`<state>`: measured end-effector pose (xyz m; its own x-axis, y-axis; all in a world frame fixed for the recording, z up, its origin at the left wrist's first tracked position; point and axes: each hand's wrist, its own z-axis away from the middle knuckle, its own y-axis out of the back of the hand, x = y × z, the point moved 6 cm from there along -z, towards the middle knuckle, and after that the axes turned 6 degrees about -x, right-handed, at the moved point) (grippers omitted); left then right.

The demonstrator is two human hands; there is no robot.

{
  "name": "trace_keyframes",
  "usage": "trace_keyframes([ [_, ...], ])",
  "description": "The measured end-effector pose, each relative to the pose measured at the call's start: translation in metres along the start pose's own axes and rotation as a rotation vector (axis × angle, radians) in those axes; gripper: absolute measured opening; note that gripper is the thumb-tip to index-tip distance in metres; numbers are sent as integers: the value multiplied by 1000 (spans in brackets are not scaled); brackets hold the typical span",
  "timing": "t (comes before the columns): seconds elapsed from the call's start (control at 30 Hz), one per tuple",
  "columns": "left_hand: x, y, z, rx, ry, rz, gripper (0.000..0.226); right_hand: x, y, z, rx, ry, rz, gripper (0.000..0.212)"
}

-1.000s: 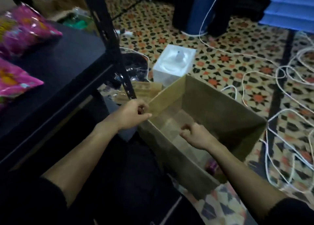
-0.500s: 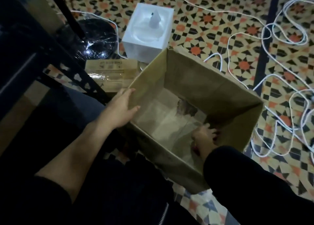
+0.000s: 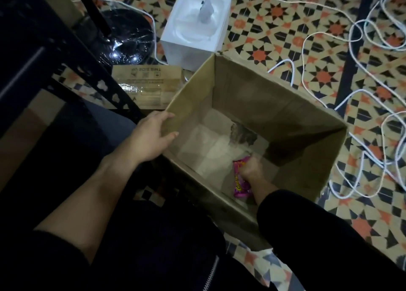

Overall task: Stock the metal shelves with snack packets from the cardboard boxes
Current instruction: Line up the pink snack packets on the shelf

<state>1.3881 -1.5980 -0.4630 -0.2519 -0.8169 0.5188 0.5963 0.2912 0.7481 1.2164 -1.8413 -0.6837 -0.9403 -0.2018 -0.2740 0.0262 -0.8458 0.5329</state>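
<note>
An open cardboard box (image 3: 307, 123) stands on the patterned floor in front of me. My left hand (image 3: 153, 134) rests on its near-left wall, fingers straight along the rim. Deep inside, near the bottom, my right hand (image 3: 250, 170) grips a pink snack packet (image 3: 240, 180) with yellow lettering. The box bottom around it is pale and otherwise bare. The black metal shelf frame (image 3: 72, 55) runs along the left edge of the head view; its shelves are out of sight.
A white tissue box (image 3: 195, 27) stands behind the cardboard box. A flat cardboard piece (image 3: 147, 86) lies beside the shelf leg, with a black round base (image 3: 127, 40) behind it. White cables (image 3: 362, 75) loop across the floor on the right.
The view tilted down from the shelf to the box. My right hand went to the bottom of the box and closed on the pink packet. My left hand's fingers straightened along the box wall.
</note>
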Motion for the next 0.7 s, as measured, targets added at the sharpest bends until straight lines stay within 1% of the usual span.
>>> trace_keyframes([
  [0.07,-2,0,-1,-30,17,-9,46,-16,-3,5,-45,60,-7,88],
  [0.1,-1,3,1,-36,26,-16,45,-30,-2,12,-51,119,-22,85],
  [0.2,5,6,8,-42,43,-23,42,-57,4,31,-63,256,-71,65],
  [0.23,8,9,12,-40,42,-26,41,-67,9,41,-65,317,-109,61],
  [0.27,10,10,15,-34,35,-30,41,-74,12,50,-59,363,-145,62],
  [0.33,12,18,28,1,23,-31,42,-88,22,74,-60,474,-234,76],
  [0.37,13,22,34,14,16,-18,41,-95,28,86,-82,524,-306,80],
  [0.4,15,25,41,29,7,-3,41,-101,34,98,-103,569,-384,78],
  [0.5,23,36,66,52,-16,24,39,-126,57,146,-162,701,-558,65],
  [0.57,29,49,88,81,-36,28,40,-142,71,179,-187,789,-620,61],
  [0.63,35,66,109,138,-62,41,40,-157,83,214,-209,866,-675,63],
  [0.7,44,87,131,209,-88,60,39,-172,88,246,-265,916,-718,57],
])
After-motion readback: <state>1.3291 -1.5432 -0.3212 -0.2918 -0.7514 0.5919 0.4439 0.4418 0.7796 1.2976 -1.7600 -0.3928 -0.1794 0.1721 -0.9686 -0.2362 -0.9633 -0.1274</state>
